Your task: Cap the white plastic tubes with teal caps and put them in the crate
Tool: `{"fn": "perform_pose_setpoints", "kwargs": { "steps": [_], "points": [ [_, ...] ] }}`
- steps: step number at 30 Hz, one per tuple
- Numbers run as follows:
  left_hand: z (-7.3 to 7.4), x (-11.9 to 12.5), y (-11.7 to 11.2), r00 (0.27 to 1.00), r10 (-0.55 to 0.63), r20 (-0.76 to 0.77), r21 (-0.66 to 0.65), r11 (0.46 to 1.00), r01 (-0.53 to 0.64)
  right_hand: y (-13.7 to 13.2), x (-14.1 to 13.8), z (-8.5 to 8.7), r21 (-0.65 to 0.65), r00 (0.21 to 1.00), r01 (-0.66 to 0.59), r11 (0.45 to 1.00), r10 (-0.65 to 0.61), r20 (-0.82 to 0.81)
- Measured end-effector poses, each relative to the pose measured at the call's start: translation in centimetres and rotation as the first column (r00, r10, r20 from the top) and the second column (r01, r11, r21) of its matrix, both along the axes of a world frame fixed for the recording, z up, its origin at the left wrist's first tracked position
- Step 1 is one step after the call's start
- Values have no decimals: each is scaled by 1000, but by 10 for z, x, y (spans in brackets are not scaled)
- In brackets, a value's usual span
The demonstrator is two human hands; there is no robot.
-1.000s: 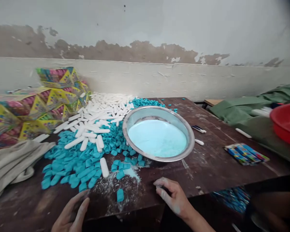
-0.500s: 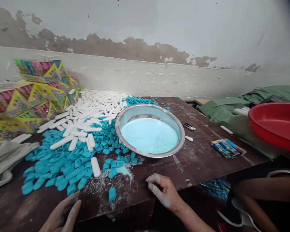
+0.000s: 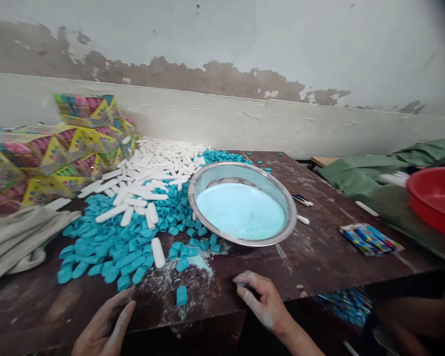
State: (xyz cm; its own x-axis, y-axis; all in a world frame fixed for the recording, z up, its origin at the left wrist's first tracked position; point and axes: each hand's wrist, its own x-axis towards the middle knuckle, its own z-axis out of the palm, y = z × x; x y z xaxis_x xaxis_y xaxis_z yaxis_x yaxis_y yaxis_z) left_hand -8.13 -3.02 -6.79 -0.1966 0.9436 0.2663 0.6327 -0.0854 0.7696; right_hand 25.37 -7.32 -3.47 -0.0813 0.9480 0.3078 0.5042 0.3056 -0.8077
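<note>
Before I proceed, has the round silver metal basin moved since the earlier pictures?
No: the round silver metal basin shows no visible shift in any direction against the pale streak on the dark brown tabletop.

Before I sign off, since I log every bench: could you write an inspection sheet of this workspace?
Surface: dark brown table, scattered powder near its front edge.
Job's things: metal basin holding pale blue powder; piled teal caps and white sticks.
Clutter: crumpled beige cloth left; colourful packets right.
Hands: left hand and right hand by the front edge, fingers curled, nothing seen held.
Cables: nothing seen.
Surroundings: wall behind, paint flaked; red basin right.
</note>
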Motion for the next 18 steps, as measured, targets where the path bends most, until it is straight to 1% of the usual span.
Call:
{"fn": "perform_pose_setpoints", "kwargs": {
  "steps": [3, 10, 14, 18],
  "points": [
    [4, 4, 0, 999, -31, 15, -25, 999, 31, 1, 2, -1, 3, 1000, -2, 1000, 2, 20],
    [-2, 3, 0, 999, -45, 21, 14, 999, 45, 2, 3, 0, -14, 1000, -1, 1000, 1, 23],
    [-2, 2, 0, 998, -53, -17, 33, 998, 53, 2, 3, -2, -21, 999, -3, 1000, 4, 35],
    [-2, 2, 0, 998, -65, -27, 65, 996, 67, 1, 4, -4, -15, 998, 26, 1000, -25, 57]
  ]
}}
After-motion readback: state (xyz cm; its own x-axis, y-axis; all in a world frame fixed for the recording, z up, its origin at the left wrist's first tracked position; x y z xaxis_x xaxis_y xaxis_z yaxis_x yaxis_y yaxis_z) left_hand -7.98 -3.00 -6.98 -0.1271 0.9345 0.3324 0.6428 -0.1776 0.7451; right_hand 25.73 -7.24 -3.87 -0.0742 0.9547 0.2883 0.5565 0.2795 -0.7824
